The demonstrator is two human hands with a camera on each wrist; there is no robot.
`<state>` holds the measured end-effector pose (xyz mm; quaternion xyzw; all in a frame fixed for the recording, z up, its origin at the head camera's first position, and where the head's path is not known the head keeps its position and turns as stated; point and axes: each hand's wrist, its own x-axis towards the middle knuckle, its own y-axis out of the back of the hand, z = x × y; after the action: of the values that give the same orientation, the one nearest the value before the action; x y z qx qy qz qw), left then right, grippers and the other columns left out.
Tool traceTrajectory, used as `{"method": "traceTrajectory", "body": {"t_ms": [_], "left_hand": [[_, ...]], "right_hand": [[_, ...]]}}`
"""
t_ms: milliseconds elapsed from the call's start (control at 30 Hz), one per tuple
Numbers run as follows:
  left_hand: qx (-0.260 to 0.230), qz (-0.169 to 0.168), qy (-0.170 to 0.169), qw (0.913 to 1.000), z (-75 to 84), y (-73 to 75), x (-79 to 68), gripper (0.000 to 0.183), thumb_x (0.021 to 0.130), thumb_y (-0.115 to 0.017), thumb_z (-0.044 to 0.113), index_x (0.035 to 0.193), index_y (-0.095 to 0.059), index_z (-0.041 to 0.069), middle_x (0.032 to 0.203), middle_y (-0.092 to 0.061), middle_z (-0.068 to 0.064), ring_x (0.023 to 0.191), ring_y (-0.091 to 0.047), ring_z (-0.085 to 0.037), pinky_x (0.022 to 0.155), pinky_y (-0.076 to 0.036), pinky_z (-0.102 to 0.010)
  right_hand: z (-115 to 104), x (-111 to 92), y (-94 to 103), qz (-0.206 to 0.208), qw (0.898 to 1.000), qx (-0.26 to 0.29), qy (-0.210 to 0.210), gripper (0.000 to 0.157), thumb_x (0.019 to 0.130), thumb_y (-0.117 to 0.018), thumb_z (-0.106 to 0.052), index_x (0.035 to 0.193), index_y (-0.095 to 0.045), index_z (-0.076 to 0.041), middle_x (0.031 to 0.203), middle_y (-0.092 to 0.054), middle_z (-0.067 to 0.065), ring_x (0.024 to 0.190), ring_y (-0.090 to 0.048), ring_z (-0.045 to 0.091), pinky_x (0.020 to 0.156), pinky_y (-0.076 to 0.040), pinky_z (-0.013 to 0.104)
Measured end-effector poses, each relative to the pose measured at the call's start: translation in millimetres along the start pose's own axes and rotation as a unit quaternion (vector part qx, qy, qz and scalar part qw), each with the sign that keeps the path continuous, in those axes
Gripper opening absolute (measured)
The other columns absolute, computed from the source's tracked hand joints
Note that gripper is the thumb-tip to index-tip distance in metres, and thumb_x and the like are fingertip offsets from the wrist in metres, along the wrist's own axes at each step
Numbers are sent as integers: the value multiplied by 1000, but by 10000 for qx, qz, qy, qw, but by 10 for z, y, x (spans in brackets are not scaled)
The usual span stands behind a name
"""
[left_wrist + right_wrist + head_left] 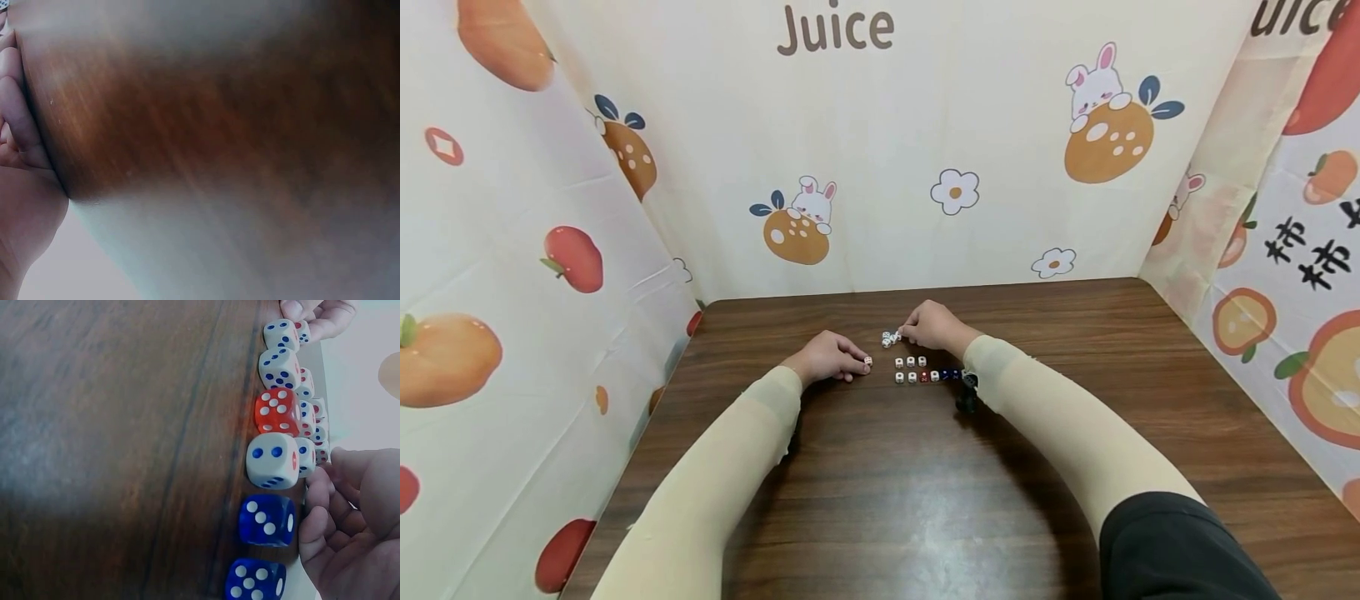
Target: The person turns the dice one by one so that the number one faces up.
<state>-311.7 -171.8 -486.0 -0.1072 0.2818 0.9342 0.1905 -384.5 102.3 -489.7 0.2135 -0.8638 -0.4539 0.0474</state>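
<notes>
My left hand (830,357) pinches a white die (868,361) between thumb and fingertips, left of the dice rows; this die also shows in the right wrist view. My right hand (934,325) is farther back, its fingertips right at a small cluster of white dice (887,338). I cannot tell whether it pinches one of them. Up close in the right wrist view, its other fingers (315,540) are curled. In front of it runs a row with white dice, a red die (277,411) and a blue die (267,520) beside another blue one. Three white dice (911,362) form a second row behind.
All of this stands on a brown wooden table (880,467). A black wrist camera (967,396) hangs under the right wrist, close to the front row's right end. Printed cloth walls (880,125) rise behind the table and at both sides.
</notes>
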Motion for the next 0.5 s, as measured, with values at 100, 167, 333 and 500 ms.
{"method": "traceTrajectory", "body": {"t_ms": [100,167,333,500], "left_hand": [[22,-13,-35,10000,-3,-4,1,19,96,-93,19,112,-90,9,105,-87,-3,69,-71,-7,68,-60,-24],[16,-10,-40,10000,-2,-4,-1,19,96,-93,19,113,-90,9,106,-87,-4,70,-71,-7,68,-60,-24],[-25,-15,-20,10000,-8,-3,5,19,96,-93,19,112,-91,10,106,-87,-4,70,-71,-7,69,-61,-24],[-41,-25,-3,10000,-12,-3,7,19,96,-93,19,112,-91,10,105,-87,-4,69,-71,-7,68,-60,-24]], "right_hand": [[111,121,-48,-75,10000,-21,6,49,114,-71,-37,71,-80,-17,70,-74,-1,60,-57,15,62,-48,32],[139,148,-72,-106,9999,-60,-11,51,114,-70,-39,69,-78,-16,68,-73,0,58,-55,16,62,-48,33],[193,257,-91,-273,9992,-126,-264,49,112,-69,-36,69,-80,-18,67,-75,-2,55,-58,15,61,-51,33],[372,426,-141,-388,9988,-105,-291,48,110,-68,-36,67,-81,-19,70,-79,-3,53,-61,13,58,-53,31]]}}
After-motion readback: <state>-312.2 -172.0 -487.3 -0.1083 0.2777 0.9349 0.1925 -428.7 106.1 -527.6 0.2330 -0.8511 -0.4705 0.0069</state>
